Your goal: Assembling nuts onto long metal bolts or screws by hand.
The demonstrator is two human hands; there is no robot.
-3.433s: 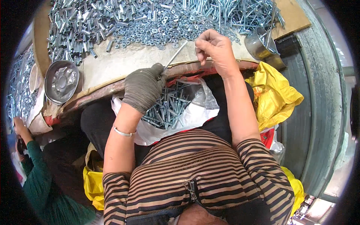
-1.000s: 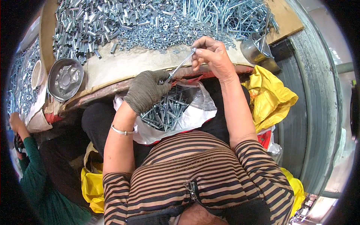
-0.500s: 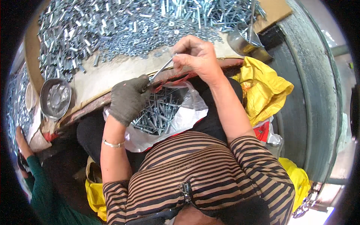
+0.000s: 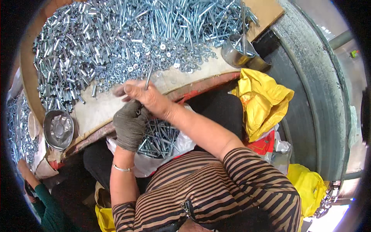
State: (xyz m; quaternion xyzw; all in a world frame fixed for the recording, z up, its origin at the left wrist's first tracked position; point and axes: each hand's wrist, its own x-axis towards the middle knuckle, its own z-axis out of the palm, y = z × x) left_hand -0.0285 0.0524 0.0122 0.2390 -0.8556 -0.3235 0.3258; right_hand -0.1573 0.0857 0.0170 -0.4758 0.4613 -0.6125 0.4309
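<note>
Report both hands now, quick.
Left hand: gloved, looks closed; contents hidden.
Right hand: bare, fingers blurred; a thin metal rod juts above it, but whether its grip is closed can't be told.

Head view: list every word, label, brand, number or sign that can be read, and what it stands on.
None can be read.
Striped shirt: faint dotted marks on the chest, too small to make out.
Yellow bag: a reddish patch, too blurred to tell whether it is print.
</note>
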